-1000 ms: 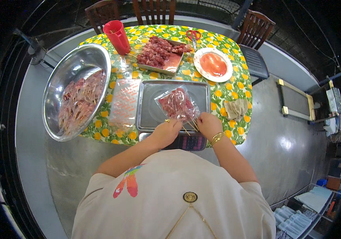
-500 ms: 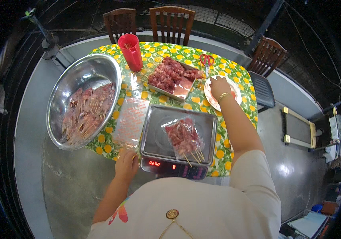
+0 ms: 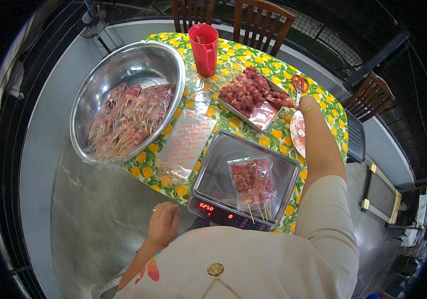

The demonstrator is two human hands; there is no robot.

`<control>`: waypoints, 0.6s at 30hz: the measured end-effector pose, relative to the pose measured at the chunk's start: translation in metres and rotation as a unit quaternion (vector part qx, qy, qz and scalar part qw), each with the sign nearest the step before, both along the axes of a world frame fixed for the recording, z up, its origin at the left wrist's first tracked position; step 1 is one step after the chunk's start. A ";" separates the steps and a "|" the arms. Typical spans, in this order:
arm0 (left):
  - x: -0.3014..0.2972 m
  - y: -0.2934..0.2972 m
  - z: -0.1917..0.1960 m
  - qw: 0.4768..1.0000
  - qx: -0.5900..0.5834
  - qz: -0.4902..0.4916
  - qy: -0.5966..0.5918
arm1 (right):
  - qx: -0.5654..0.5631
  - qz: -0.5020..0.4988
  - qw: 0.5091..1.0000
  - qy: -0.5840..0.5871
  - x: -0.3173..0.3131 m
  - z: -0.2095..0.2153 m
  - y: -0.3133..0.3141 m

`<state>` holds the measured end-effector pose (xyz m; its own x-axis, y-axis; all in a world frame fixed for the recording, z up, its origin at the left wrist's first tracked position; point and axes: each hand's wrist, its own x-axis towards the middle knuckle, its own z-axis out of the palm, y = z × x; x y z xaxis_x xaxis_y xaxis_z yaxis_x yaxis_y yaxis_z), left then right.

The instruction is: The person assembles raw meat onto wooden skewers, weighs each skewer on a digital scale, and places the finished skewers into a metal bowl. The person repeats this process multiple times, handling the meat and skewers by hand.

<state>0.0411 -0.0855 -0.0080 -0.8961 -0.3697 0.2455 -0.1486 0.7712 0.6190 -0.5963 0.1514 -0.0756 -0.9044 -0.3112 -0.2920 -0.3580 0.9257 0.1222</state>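
Note:
My left hand hangs beside the table's near edge, left of the scale, with its fingers curled in and nothing visible in them. My right arm stretches forward over the white plate. At the plate's far side, just below the red-handled scissors, is my right hand; its fingers are hidden. On the metal tray of the digital scale lies a clear bag of skewered raw meat, sticks toward me. A shallow tray beyond it holds a heap of raw meat.
A large steel basin at the left holds many bagged skewers. Flat clear plastic bags lie between basin and scale. A red pitcher with sticks stands at the back. Wooden chairs line the far side.
My right hand has moved off the plate's middle to its far side, near the scissors. My left hand has drawn away from the plastic bags, off the table edge. The view has shifted.

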 end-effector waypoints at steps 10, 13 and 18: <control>-0.026 -0.007 0.011 0.998 0.017 -0.066 -0.012 | -0.100 -0.163 0.953 -0.236 -0.010 0.004 -0.001; -0.036 -0.007 0.015 0.997 0.013 -0.074 -0.007 | -0.340 -0.301 0.849 -0.269 0.008 0.015 0.014; -0.063 -0.007 0.020 0.991 0.009 -0.134 -0.011 | -0.490 -0.349 0.734 -0.316 0.078 0.009 0.027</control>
